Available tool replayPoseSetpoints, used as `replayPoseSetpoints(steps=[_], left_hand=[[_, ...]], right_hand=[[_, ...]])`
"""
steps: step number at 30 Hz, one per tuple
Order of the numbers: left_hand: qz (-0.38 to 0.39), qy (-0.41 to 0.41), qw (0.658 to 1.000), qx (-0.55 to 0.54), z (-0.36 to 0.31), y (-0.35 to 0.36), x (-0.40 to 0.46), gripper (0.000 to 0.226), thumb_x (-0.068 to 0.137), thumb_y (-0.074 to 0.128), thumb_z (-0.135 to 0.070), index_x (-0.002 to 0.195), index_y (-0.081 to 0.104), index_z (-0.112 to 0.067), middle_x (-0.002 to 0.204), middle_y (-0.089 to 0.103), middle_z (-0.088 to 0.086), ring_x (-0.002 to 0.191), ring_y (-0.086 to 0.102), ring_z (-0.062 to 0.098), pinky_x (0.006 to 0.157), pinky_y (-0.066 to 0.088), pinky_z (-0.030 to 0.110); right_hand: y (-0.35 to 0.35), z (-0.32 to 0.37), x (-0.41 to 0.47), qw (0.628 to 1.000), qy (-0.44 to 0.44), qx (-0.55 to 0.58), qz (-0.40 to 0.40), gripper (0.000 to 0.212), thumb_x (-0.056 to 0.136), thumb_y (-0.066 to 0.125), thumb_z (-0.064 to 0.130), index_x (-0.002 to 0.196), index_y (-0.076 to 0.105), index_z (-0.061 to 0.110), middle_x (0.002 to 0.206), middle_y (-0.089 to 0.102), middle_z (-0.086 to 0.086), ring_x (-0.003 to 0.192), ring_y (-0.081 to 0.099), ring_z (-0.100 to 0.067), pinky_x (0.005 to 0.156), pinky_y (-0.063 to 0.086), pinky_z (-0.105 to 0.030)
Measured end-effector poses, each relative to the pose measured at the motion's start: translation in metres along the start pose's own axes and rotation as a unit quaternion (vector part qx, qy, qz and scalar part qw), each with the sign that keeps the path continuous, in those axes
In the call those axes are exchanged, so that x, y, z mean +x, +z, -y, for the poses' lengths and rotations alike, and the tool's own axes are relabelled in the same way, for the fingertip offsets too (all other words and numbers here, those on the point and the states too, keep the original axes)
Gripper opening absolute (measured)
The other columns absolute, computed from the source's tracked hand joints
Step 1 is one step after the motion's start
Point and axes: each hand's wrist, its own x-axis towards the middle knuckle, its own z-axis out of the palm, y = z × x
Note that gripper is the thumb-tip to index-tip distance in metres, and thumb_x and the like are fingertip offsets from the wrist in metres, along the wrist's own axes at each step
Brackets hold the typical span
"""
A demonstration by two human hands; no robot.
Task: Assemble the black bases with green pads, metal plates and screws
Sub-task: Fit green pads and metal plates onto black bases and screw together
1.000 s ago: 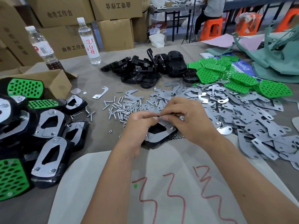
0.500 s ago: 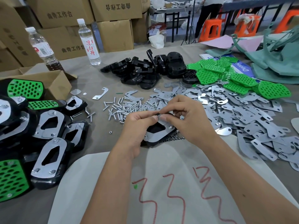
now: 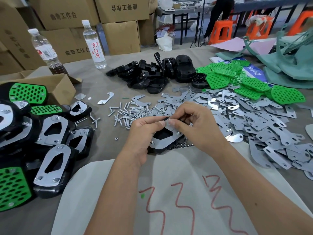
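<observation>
Both hands met at the centre of the worktop (image 3: 110,78) over one partly assembled unit: a black base (image 3: 159,150) with a metal plate (image 3: 163,141) lying on top of it, resting just beyond the far edge of a white sheet (image 3: 169,175) marked with red squiggles. The left hand (image 3: 144,131) had its fingers curled, thumb and forefinger pressed together at the far end of the plate. The right hand (image 3: 194,126) pinched at the same spot, fingertip to fingertip with the left; whatever small item sat between them was too small to identify. Loose screws (image 3: 128,112) lay scattered just beyond the hands, with a cluster of small nuts (image 3: 181,145) beside the unit under the right wrist. A large spread of loose metal plates (image 3: 254,119) covered the worktop to the right. Farther off lay a heap of bare black bases (image 3: 152,72) and, to its right, a pile of green pads (image 3: 245,82). Finished units (image 3: 50,150) were stacked at the near left, some plate side up, some green side up. Two water bottles (image 3: 94,44) stood at the far left, with cardboard boxes (image 3: 118,36) behind them.
</observation>
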Motion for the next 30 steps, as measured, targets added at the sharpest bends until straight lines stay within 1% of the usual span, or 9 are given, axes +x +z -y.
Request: replayPoseSetpoints(steps=[4,7,10,14,18,23,26,28,30], left_hand=[[0.019,0.015,1.0,0.005,0.0017,0.0005,-0.0004,0.028,0.093,0.063,0.004,0.093,0.084,-0.014,0.095,0.08,0.016,0.083,0.076,0.023,0.072,0.062,0.028],[0.021,0.021,1.0,0.003,0.0015,0.0008,-0.0011,0.03,0.093,0.062,0.004,0.092,0.085,-0.015,0.093,0.08,0.014,0.082,0.076,0.02,0.07,0.06,0.026],[-0.012,0.011,1.0,-0.009,0.002,0.0016,0.0002,0.025,0.093,0.063,0.003,0.093,0.083,-0.012,0.092,0.08,0.014,0.08,0.076,0.022,0.067,0.06,0.026],[-0.05,-0.014,0.998,-0.039,0.001,0.0011,0.0028,0.018,0.094,0.064,0.0,0.106,0.077,-0.003,0.097,0.08,0.016,0.082,0.076,0.025,0.07,0.063,0.033],[-0.053,-0.01,0.998,-0.037,0.0015,-0.0002,0.0029,0.018,0.094,0.066,0.0,0.105,0.078,-0.004,0.096,0.08,0.015,0.083,0.077,0.025,0.07,0.062,0.033],[-0.063,-0.019,0.996,-0.059,0.0022,0.001,0.0031,0.017,0.093,0.067,0.0,0.105,0.077,-0.004,0.093,0.08,0.014,0.076,0.077,0.022,0.06,0.06,0.029],[-0.065,-0.012,0.997,-0.05,0.003,0.0005,0.0044,0.016,0.093,0.066,0.0,0.104,0.078,-0.005,0.093,0.08,0.014,0.077,0.076,0.022,0.061,0.06,0.028],[-0.069,-0.011,0.996,-0.052,0.0038,0.0001,0.0054,0.018,0.093,0.066,0.001,0.106,0.077,-0.004,0.096,0.08,0.015,0.08,0.076,0.023,0.064,0.061,0.029],[-0.075,-0.018,0.995,-0.066,0.0039,0.0006,0.0059,0.018,0.093,0.066,0.0,0.107,0.077,-0.004,0.095,0.08,0.014,0.078,0.076,0.022,0.062,0.061,0.029]], right_hand=[[0.0019,-0.0017,0.0002,1.0,0.011,0.014,-0.021,0.018,0.081,0.088,0.012,0.085,0.074,0.022,0.08,0.064,0.007,0.069,0.05,-0.01,0.062,0.044,-0.03],[0.0035,-0.0021,-0.0001,0.999,0.021,0.044,-0.007,0.023,0.083,0.085,0.009,0.095,0.082,0.028,0.092,0.063,-0.004,0.076,0.051,-0.012,0.068,0.043,-0.025],[0.0043,0.0019,0.0,0.999,0.026,0.04,-0.004,0.006,0.092,0.078,0.014,0.089,0.083,0.017,0.09,0.065,-0.008,0.076,0.057,-0.02,0.067,0.042,-0.027],[0.0007,0.0026,-0.0021,0.997,0.029,0.047,-0.06,0.043,0.1,0.062,0.036,0.072,0.072,0.005,0.078,0.064,-0.009,0.072,0.058,-0.016,0.068,0.042,-0.024],[0.0041,0.0046,-0.0029,0.999,0.046,0.023,-0.015,0.033,0.104,0.057,0.041,0.11,0.079,0.019,0.1,0.068,-0.001,0.098,0.065,-0.013,0.086,0.05,-0.025],[0.0011,0.0053,-0.002,0.991,0.06,0.101,-0.068,0.044,0.104,0.054,0.046,0.078,0.081,0.022,0.095,0.065,-0.007,0.084,0.06,-0.013,0.079,0.045,-0.031],[0.005,0.0072,-0.0033,0.997,0.053,0.052,-0.023,0.035,0.104,0.051,0.047,0.105,0.082,0.031,0.101,0.064,0.008,0.094,0.061,-0.001,0.084,0.043,-0.014],[0.0081,0.0078,-0.003,0.994,0.07,0.073,-0.03,0.042,0.103,0.052,0.046,0.087,0.083,0.023,0.103,0.066,0.0,0.096,0.064,-0.002,0.083,0.044,-0.013],[0.0061,0.0066,-0.003,0.986,0.08,0.124,-0.071,0.056,0.102,0.051,0.048,0.064,0.072,0.013,0.091,0.063,-0.011,0.082,0.06,-0.009,0.081,0.044,-0.025]])
